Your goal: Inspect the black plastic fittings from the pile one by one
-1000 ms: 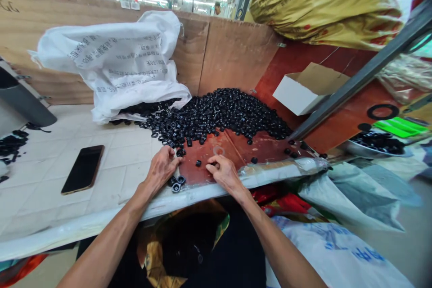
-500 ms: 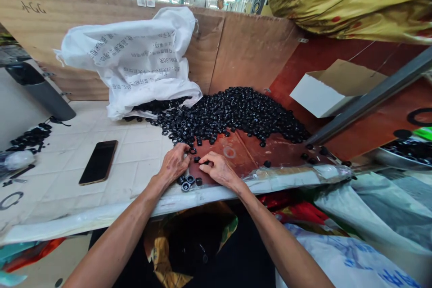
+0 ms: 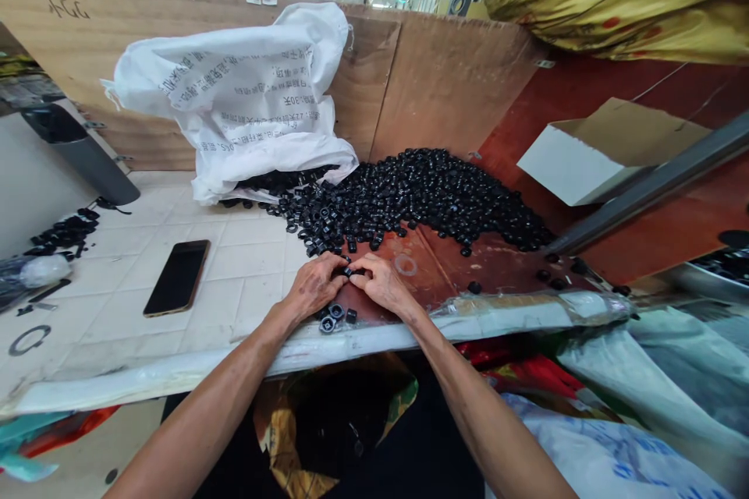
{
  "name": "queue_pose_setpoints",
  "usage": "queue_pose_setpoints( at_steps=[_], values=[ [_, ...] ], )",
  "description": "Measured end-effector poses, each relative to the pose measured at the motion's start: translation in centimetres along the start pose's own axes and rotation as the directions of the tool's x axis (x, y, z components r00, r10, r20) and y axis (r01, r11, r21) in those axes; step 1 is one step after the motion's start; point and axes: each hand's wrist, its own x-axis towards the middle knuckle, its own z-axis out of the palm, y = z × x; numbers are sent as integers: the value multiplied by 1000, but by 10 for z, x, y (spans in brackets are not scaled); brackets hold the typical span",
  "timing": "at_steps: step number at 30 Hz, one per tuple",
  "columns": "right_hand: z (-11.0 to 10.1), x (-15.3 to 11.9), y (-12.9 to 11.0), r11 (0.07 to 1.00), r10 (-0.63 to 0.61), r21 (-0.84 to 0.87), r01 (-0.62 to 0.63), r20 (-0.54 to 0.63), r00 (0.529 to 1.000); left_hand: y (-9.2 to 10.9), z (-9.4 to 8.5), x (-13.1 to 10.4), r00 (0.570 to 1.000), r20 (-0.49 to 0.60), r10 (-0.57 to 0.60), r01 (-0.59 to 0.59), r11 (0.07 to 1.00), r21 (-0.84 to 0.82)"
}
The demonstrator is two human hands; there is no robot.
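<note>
My left hand (image 3: 316, 284) and my right hand (image 3: 380, 281) meet over the reddish-brown part of the worktop, thumbs and fingers closed in a pinch. Between their fingertips is a small black ring-shaped plastic part (image 3: 349, 271), partly hidden by the fingers. Beside my left wrist lie several loose black ring parts (image 3: 331, 318), some showing a lighter inside. Beyond both hands spreads a large heap of black plastic parts (image 3: 421, 191), which spills from the mouth of a white woven sack (image 3: 257, 93).
A phone (image 3: 177, 278) lies on the pale left worktop, near a dark grey cylinder (image 3: 87, 152). An open white cardboard box (image 3: 570, 164) is at the right, behind a slanting metal bar (image 3: 644, 195). Below the padded edge (image 3: 374, 335) hangs an open bag (image 3: 281, 437).
My hands have come together; the black part that sat between them is now at their fingertips. The whole view has shifted slightly.
</note>
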Motion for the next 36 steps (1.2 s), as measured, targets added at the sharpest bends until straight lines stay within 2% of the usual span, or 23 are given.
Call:
queue_pose_setpoints(
  at_steps=[3, 5, 7, 9, 11, 15, 18, 22, 24, 26, 28, 30, 31, 33, 36],
  values=[
    [2, -5, 1, 997, -46, 56, 45, 21, 999, -3, 3, 1, 1000, -17, -15, 14, 998, -54],
    [0, -8, -1, 991, -30, 128, 26, 33, 999, -4, 6, 2, 998, -8, -68, 65, 980, -189],
    [-2, -10, -4, 980, 4, 201, -11, 33, 999, -4, 9, 2, 984, 49, -171, 176, 894, -412],
    [-3, -10, -7, 964, 30, 262, -37, 29, 999, 0, 9, 2, 955, 116, -272, 284, 740, -609],
    [-2, -10, -7, 953, 27, 302, -26, 1, 1000, 5, 5, 0, 939, 147, -312, 319, 621, -716],
    [-1, -8, -7, 953, -68, 286, 102, -126, 990, 15, -7, -4, 945, 156, -286, 298, 564, -770],
    [0, -8, -9, 950, -123, 265, 167, -174, 977, 19, -11, -5, 945, 139, -297, 290, 555, -780],
    [0, -9, -9, 952, -147, 243, 188, -180, 973, 17, -7, -3, 937, 109, -331, 293, 580, -760],
    [0, -10, -10, 951, -141, 252, 182, -173, 975, 15, -4, -1, 927, 16, -374, 270, 639, -721],
    [0, -11, -11, 943, -132, 283, 173, -158, 979, 12, -1, 1, 907, -125, -401, 243, 743, -624],
    [1, -11, -14, 939, -156, 288, 189, -134, 979, 11, 1, 2, 901, -226, -371, 221, 838, -499],
    [2, -11, -17, 939, -213, 252, 236, -116, 970, 11, 2, 1, 923, -225, -311, 186, 875, -446],
    [3, -11, -18, 937, -241, 229, 262, -116, 964, 12, 2, 1, 936, -189, -299, 179, 861, -476],
    [5, -11, -18, 938, -265, 194, 288, -133, 955, 16, 0, -1, 941, -68, -331, 219, 751, -622],
    [4, -11, -17, 950, -239, 163, 267, -172, 956, 23, -7, -3, 897, 124, -425, 333, 462, -822]
  ],
)
